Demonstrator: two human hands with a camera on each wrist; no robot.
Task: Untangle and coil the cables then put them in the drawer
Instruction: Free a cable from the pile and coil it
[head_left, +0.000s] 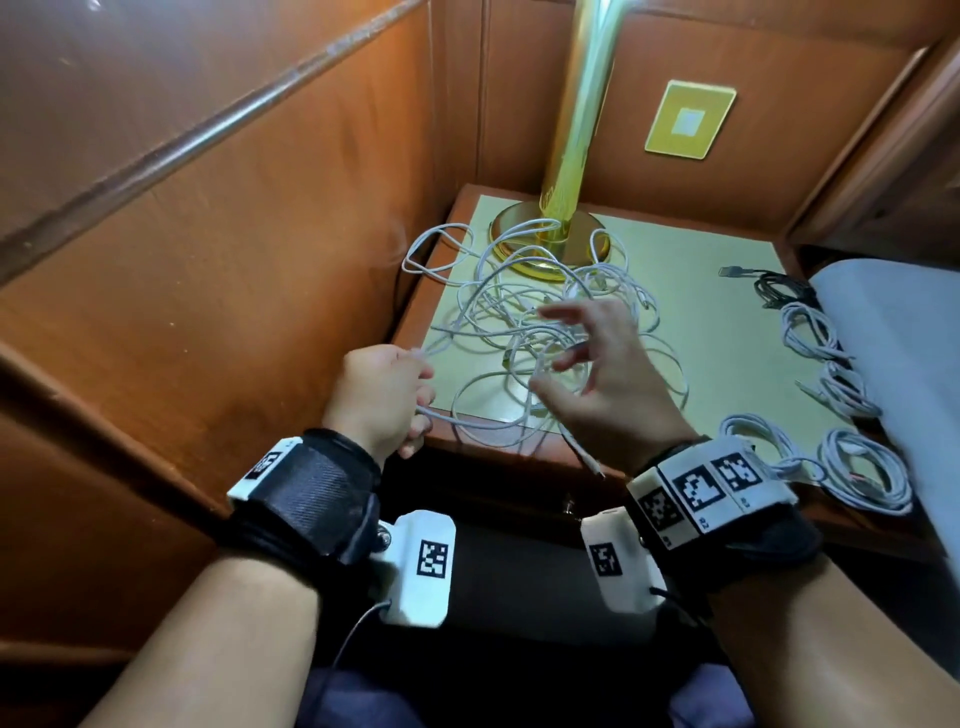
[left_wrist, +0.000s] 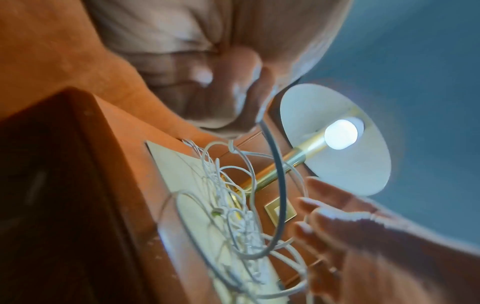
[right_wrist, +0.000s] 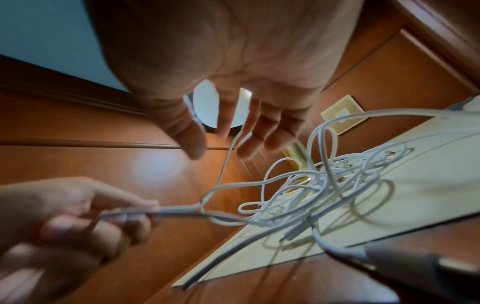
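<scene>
Currently, a white cable strand is being gripped in the curled fingers of the left hand, just off the desk's front left corner, seemingly so that one cable can be kept taut and traced out of the knot. Beside it, the right hand is being held over the tangle of white cables with its fingers spread and relaxed; one thin strand is running between them in the right wrist view, though a firm hold cannot be confirmed. The tangle is lying directly in front of the brass lamp base, with some loops draped around it. Well to the right of the lamp base, along the desk's right edge, several coiled white cables and a black cable are being kept apart, probably as finished work awaiting the drawer. No drawer is being shown open.
</scene>
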